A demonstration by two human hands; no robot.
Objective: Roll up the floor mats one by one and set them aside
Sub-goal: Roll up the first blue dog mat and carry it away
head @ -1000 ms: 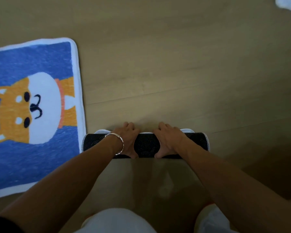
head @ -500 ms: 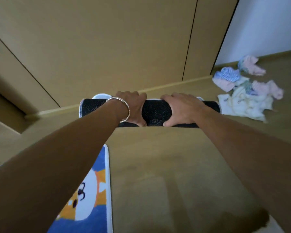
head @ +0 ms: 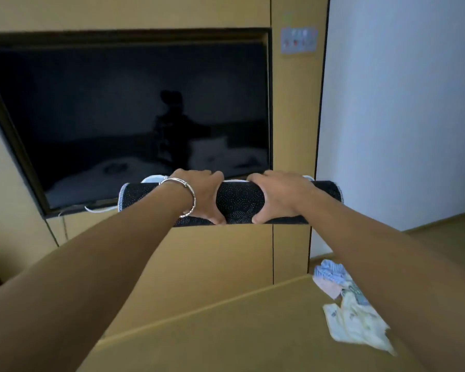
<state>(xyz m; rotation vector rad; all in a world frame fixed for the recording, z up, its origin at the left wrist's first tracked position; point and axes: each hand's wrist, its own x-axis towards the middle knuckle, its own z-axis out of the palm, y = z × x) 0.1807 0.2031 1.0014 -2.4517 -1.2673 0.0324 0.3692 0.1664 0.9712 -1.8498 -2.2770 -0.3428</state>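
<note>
Head view: one fully rolled mat is clasped in the air by left hand and right hand, not yet set aside.

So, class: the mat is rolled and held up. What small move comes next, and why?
Probably lower the mat onto bare floor, keeping the grip: left hand and right hand hold it fully rolled in the air, so only setting aside remains.
</note>
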